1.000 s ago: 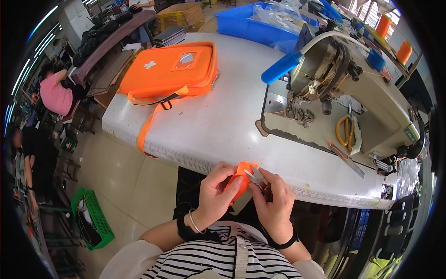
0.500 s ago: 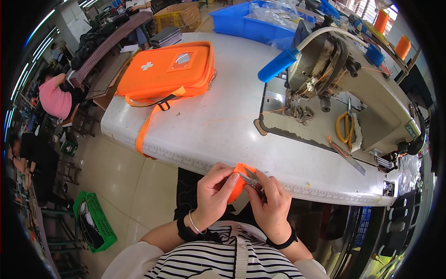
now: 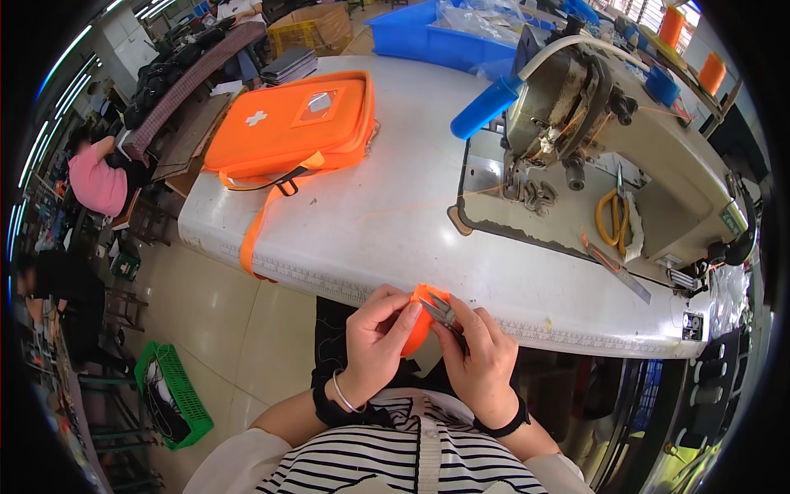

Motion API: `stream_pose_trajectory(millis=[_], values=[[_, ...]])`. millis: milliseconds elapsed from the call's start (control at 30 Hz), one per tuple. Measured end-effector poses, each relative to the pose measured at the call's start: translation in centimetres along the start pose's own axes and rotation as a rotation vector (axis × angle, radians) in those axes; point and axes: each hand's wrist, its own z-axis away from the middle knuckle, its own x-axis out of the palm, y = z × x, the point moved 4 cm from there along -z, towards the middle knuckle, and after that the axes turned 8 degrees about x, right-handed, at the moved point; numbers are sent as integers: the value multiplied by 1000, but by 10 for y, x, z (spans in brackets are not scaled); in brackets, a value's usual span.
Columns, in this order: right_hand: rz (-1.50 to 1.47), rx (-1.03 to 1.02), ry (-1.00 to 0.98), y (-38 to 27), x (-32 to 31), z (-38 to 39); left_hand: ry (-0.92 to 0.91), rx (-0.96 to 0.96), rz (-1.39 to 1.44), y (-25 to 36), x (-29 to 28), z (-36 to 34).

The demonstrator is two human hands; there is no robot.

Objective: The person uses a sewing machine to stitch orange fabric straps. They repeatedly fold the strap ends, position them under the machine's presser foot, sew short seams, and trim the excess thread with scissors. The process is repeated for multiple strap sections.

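Observation:
My left hand pinches an orange fabric strap between thumb and fingers, just off the front edge of the sewing table. In my right hand is a pair of small metal thread snips, the thumb and fingers closed round it. Its pointed blades lie against the upper end of the strap, close to my left fingertips. Whether they touch a thread there is too small to tell. The lower part of the strap is partly hidden behind my hands.
An orange zipped case lies on the white table, its strap hanging over the front edge. At right stands a sewing machine, with yellow-handled scissors beside it. A blue bin is behind; a green basket sits on the floor.
The snips' blades have shifted slightly at the strap's upper end and look closer together. Both hands stay in nearly the same place, and the whole view has moved a little.

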Motion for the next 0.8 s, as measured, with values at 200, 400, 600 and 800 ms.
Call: stream_pose_trajectory(millis=[200,400,600,800], values=[[26,16,-5,-1,2,1,12,53,-106,6,0,-1],[-16,42,-38,0,6,2,19,137,-264,9,1,-1],[-231,187,-115,3,9,0,22,158,-291,10,3,0],[-438,326,-194,11,18,3,43,124,-267,9,1,2]])
